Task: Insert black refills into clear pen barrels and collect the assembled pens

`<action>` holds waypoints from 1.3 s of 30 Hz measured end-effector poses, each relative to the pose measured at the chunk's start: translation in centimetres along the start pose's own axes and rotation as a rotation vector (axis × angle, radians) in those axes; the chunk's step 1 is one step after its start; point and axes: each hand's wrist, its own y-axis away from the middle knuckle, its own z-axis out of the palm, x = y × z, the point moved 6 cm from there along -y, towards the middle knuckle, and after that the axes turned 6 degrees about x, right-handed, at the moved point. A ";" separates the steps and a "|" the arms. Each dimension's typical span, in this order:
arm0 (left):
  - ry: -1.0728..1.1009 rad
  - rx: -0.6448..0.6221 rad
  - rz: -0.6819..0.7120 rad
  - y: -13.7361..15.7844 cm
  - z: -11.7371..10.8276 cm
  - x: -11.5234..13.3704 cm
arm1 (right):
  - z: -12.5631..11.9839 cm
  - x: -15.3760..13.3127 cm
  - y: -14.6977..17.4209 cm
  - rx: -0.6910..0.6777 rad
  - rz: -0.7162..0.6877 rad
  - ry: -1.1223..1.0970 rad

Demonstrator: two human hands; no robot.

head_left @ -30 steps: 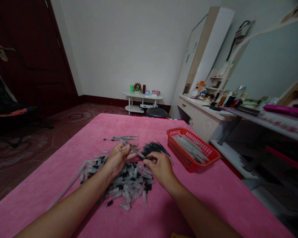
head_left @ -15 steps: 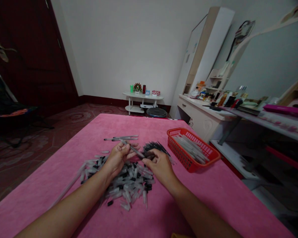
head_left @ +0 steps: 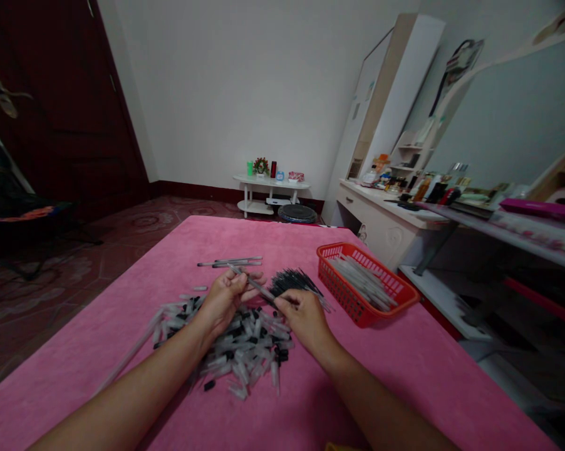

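A slim clear pen (head_left: 255, 285) with a dark core slants between my two hands over the table. My left hand (head_left: 226, 299) pinches its upper left part between thumb and forefinger, the other fingers loosely spread. My right hand (head_left: 304, 311) has thumb and fingers closed on its lower right end. Below lies a heap of clear pen caps and small black plugs (head_left: 245, 344). Just behind my right hand is a pile of dark ink refills (head_left: 294, 280). Several assembled pens (head_left: 230, 261) lie beyond my left hand.
A red plastic basket (head_left: 352, 307) holding many clear pen barrels (head_left: 364, 280) stands at the right on the pink cloth (head_left: 170, 388). A long translucent tube or bag edge (head_left: 129, 357) lies left of the heap. A dressing table (head_left: 381, 210) borders the right side.
My right hand's fingers have shifted and closed in on the pen's lower end, uncovering more of the refill pile. My left hand stays in place.
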 end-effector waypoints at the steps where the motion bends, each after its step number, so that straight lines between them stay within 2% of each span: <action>1: -0.001 0.003 0.000 0.0 0.0 0.0 | -0.1 -0.1 0.0 0.013 -0.003 0.001; 4: -0.008 0.008 0.004 0.0 -0.1 0.0 | -0.2 -0.2 -0.1 0.036 -0.023 -0.005; 9: -0.015 -0.004 0.008 0.0 -0.2 -0.2 | 0.1 0.2 -0.1 -0.015 0.003 -0.001; 14: -0.017 0.001 0.009 0.1 0.0 -0.1 | -0.1 0.2 -0.2 0.012 -0.003 0.014; 18: -0.018 0.001 0.003 0.2 0.1 -0.1 | 0.2 0.4 -0.2 -0.039 0.012 0.009; 25: -0.025 -0.002 0.007 0.3 0.0 -0.1 | 0.1 0.3 -0.2 -0.006 -0.014 0.005; 32: -0.007 0.081 0.033 -0.8 -1.2 0.5 | 0.0 0.1 -0.1 -0.053 -0.006 0.047; 36: 0.017 0.128 0.050 -1.3 -2.1 1.1 | 0.1 -0.2 0.4 -0.177 -0.049 0.142; 39: 0.004 0.106 0.036 -1.1 -1.8 1.1 | 0.5 -0.5 0.7 -0.274 -0.061 0.130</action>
